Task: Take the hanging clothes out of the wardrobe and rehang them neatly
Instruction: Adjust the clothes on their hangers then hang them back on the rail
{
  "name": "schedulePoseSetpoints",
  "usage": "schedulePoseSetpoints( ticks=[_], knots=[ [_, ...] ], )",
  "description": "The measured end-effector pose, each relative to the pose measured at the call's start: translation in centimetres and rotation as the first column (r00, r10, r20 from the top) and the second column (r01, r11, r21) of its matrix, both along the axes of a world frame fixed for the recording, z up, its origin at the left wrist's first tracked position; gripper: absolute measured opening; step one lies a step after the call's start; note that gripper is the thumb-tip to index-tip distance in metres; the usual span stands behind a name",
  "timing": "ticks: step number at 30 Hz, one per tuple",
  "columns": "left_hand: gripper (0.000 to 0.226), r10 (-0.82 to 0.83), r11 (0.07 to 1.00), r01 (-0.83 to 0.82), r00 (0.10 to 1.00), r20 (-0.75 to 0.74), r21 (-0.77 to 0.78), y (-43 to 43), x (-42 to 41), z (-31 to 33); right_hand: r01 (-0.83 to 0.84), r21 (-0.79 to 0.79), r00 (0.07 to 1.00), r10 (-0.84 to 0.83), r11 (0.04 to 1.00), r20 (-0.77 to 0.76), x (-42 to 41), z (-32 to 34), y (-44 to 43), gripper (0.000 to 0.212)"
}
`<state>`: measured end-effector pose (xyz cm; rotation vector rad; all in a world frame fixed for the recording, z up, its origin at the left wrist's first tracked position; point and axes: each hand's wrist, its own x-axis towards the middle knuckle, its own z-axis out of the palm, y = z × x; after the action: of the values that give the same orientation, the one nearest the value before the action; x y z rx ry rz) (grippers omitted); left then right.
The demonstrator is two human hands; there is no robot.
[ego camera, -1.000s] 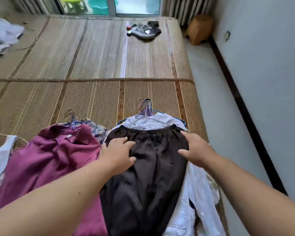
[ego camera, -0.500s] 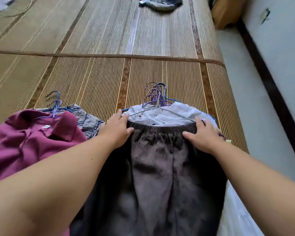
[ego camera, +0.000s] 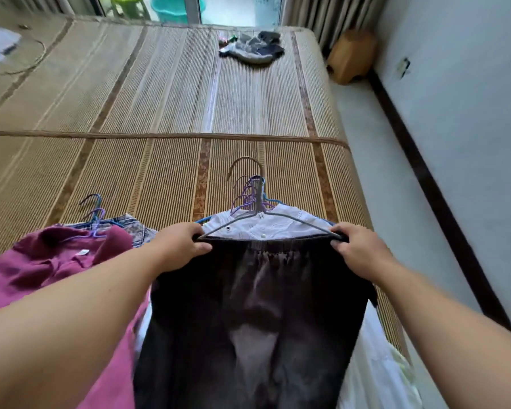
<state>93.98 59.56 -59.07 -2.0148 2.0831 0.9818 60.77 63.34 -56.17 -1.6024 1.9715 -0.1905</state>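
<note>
While the dark elastic-waisted garment [ego camera: 257, 305] lies over a white shirt [ego camera: 281, 224] on the bamboo mat [ego camera: 160, 113], its waistband corners are gripped by the left hand [ego camera: 179, 246] and the right hand [ego camera: 357, 249] (well apart), where the ends of the grey wire hanger [ego camera: 292, 217] are met.

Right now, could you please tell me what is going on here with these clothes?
A person is working over a mat-covered bed. The left grip and right grip each hold one end of the waistband of the dark trousers, along a grey wire hanger. Beneath lies a white garment on more hangers; a maroon shirt lies to the left.
</note>
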Motion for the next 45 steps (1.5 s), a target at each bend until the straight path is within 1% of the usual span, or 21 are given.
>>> schedulePoseSetpoints(
  ticks=[3,6,9,11,13,16,21,25,27,29,31,35,38,42,45],
  knots=[
    [0.009,0.006,0.999,-0.012,0.990,-0.144,-0.040,1.7,-0.5,6.6,0.003,-0.008,1.000,-0.003,1.000,-0.009,-0.9,6.5,2.6,0.016],
    [0.009,-0.047,0.997,0.036,0.983,-0.176,-0.067,3.2,-1.8,13.1,0.008,-0.012,1.000,-0.008,1.000,-0.019,-2.0,13.1,5.4,0.015],
    [0.014,-0.124,0.988,0.098,0.967,-0.223,-0.123,5.1,-4.0,19.4,0.005,-0.028,0.999,-0.006,1.000,-0.042,-3.4,20.0,8.7,0.013],
    [0.014,-0.178,0.975,0.136,0.952,-0.249,-0.176,6.6,-5.6,23.4,0.009,-0.054,0.998,-0.012,0.998,-0.059,-4.7,24.5,11.1,0.016],
    [0.019,-0.229,0.957,0.166,0.936,-0.269,-0.238,7.7,-7.2,26.9,0.053,-0.110,0.998,-0.057,0.993,-0.031,-6.5,27.9,13.0,0.022],
    [0.020,-0.294,0.926,0.194,0.910,-0.294,-0.324,8.6,-10.1,32.0,0.120,-0.224,0.992,-0.124,0.967,-0.001,-9.6,32.3,15.2,0.024],
    [0.015,-0.414,0.828,0.266,0.884,-0.217,-0.494,8.7,-17.6,39.1,0.213,-0.412,0.976,-0.214,0.886,0.044,-15.7,37.7,17.4,0.018],
    [0.014,-0.462,0.753,0.294,0.873,-0.155,-0.589,8.7,-25.8,42.0,0.240,-0.487,0.966,-0.254,0.840,0.038,-23.7,39.4,18.4,0.019],
    [0.013,-0.466,0.728,0.305,0.877,-0.116,-0.614,8.8,-30.5,42.6,0.231,-0.509,0.969,-0.242,0.829,0.046,-28.5,39.6,18.6,0.020],
    [0.011,-0.429,0.719,0.285,0.899,-0.083,-0.634,9.0,-34.4,43.1,0.199,-0.526,0.977,-0.208,0.827,0.043,-32.8,39.7,17.9,0.021],
    [0.013,-0.374,0.734,0.238,0.924,-0.085,-0.635,8.9,-38.6,43.3,0.158,-0.531,0.986,-0.164,0.832,0.036,-37.1,40.1,17.1,0.021],
    [0.015,-0.334,0.733,0.201,0.939,-0.086,-0.650,8.4,-46.0,44.8,0.132,-0.542,0.990,-0.140,0.830,0.027,-44.7,41.7,15.5,0.027],
    [0.012,-0.323,0.714,0.168,0.940,-0.107,-0.680,7.6,-50.3,46.5,0.104,-0.584,0.990,-0.137,0.805,-0.012,-49.0,44.0,14.1,0.028],
    [0.014,-0.299,0.671,0.114,0.946,-0.126,-0.733,5.4,-53.4,48.0,0.038,-0.642,0.987,-0.130,0.766,-0.097,-52.2,46.5,11.0,0.024],
    [0.013,-0.270,0.676,0.062,0.948,-0.169,-0.734,3.5,-54.6,48.1,0.013,-0.678,0.984,-0.130,0.735,-0.123,-53.5,47.2,8.0,0.024]
  ],
)
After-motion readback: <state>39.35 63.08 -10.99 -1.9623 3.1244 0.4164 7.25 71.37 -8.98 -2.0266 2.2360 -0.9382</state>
